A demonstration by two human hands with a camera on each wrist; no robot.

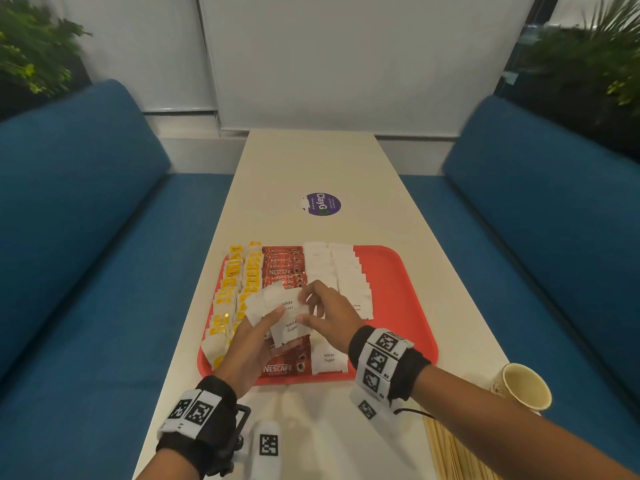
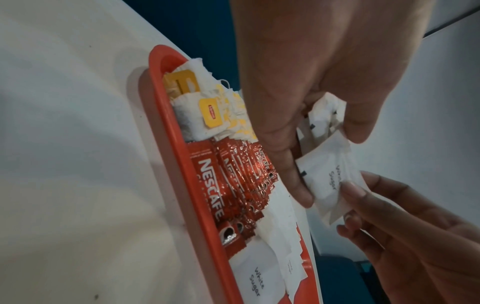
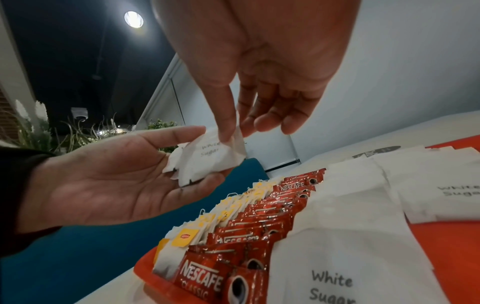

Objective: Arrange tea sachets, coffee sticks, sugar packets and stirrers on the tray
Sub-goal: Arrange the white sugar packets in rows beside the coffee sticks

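Here the left hand (image 1: 250,344) is cradling a loose fan of sugar packets (image 1: 281,312) while the right hand (image 1: 330,315) is pinching one by its edge, light, limp paper likely to slip.

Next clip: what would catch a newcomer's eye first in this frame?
First the red tray on the long white table, lined with yellow-tagged tea sachets, red coffee sticks and white sugar packets in neat rows. Above its near half, the left hand cradles a bunch of loose sugar packets while the right hand pinches one from it. A paper cup and wooden stirrers wait off the tray, near right.
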